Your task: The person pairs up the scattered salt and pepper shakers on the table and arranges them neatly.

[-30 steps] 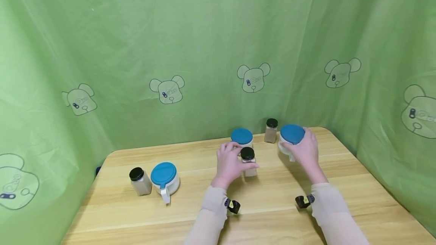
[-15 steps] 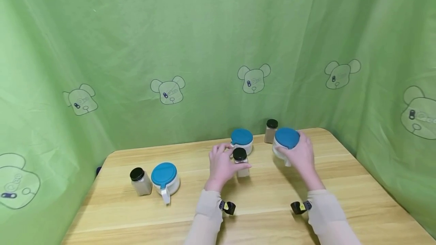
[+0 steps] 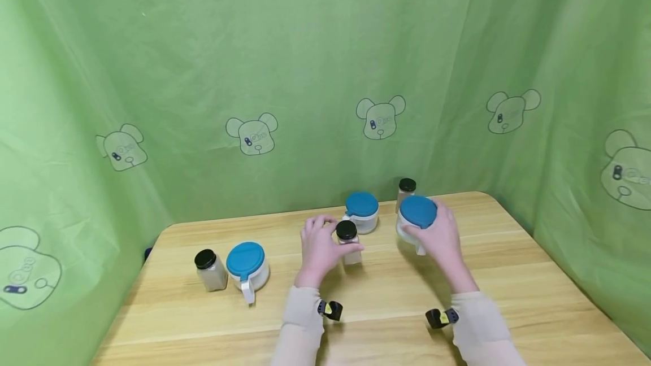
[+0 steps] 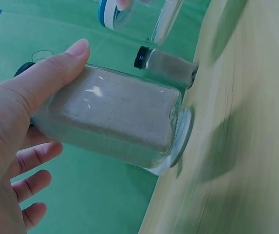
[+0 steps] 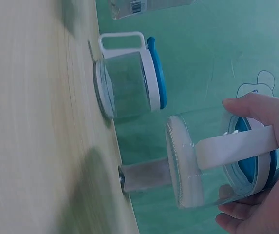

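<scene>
Black-capped jar point(image 4: 112, 109) and blue-lidded pot point(image 3: 414, 218), one in each hand, both lifted off the wood-look table point(image 3: 386, 338). Closest to us are two pale sleeves point(image 3: 302, 309), each with a little black gadget point(image 3: 334, 310) at the wrist. Next up, over on the left side, a second jar point(image 3: 212, 273) stands upright just beside a second pot point(image 3: 249, 267), whose white handle points toward the person. Then comes the left hand point(image 3: 319, 247), gripping its jar near the cap, thumb along the glass and the lower fingers hanging free of it; the stuff inside looks greyish. Right hand point(image 3: 439, 236) has its pot tilted a bit, thumb and fingers wrapped round the lid end. Behind those, near the back edge, sits a third pot point(image 3: 362, 212), plus a third jar point(image 3: 406, 191) partly hidden by the held pot. Farthest back it's all green curtain point(image 3: 315, 61) with cartoon bear heads.
</scene>
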`<control>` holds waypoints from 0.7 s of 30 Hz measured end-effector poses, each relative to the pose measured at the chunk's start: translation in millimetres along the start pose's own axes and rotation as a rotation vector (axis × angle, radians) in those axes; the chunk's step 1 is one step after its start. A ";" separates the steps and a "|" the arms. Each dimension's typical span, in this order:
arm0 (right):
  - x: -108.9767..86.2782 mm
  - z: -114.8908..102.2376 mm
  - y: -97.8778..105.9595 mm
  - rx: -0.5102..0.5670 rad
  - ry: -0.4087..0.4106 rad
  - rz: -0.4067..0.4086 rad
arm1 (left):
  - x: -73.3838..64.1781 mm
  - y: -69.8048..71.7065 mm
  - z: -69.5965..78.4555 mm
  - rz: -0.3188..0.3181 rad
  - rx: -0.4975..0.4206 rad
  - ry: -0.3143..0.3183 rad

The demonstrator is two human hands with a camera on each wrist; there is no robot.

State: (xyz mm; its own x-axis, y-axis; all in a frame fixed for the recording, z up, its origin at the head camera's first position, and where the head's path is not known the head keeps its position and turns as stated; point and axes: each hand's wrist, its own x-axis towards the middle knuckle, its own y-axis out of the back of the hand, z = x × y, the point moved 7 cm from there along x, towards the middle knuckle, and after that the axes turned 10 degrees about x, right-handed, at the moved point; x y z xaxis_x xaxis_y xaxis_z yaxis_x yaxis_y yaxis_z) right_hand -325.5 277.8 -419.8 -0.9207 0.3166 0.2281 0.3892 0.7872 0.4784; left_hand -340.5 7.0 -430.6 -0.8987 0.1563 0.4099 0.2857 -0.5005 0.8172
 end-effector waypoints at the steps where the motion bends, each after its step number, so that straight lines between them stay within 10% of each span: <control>1: -1.2 -0.9 -1.2 -0.001 0.001 -0.005 | -0.5 1.1 -1.1 0.003 0.001 0.000; 21: -22.2 -22.9 -23.8 0.000 0.024 -0.067 | -7.3 13.4 -19.0 0.018 0.008 0.000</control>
State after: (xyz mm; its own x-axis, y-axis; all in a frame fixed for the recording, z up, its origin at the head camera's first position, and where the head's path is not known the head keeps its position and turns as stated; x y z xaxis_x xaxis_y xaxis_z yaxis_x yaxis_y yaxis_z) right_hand -313.7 239.9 -416.8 -0.9438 0.2502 0.2161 0.3267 0.8060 0.4937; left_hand -336.4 -17.0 -430.3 -0.8935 0.1472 0.4243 0.3042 -0.4967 0.8129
